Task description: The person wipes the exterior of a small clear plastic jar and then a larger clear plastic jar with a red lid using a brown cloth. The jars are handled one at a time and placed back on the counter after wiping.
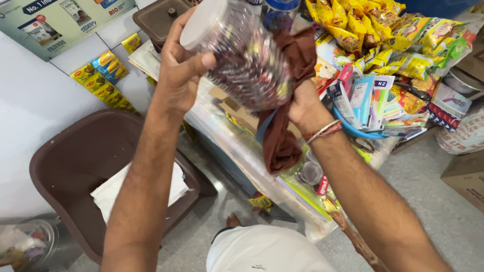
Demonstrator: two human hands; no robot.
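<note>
A clear plastic jar [242,55] of wrapped sweets is held tilted above the brown chair [65,166]. It is clasped near its white lid by the left hand [179,65]; a brown cloth [290,95] is pressed against its base by the closed right hand [302,106].

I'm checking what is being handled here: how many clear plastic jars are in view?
2: a clear jar of sweets gripped by the left hand and right hand, and another jar bottom left. Others may be hidden.

a small shop: hanging snack packets [363,20], a basket of toothpaste boxes [368,100], wall posters [55,22].
</note>
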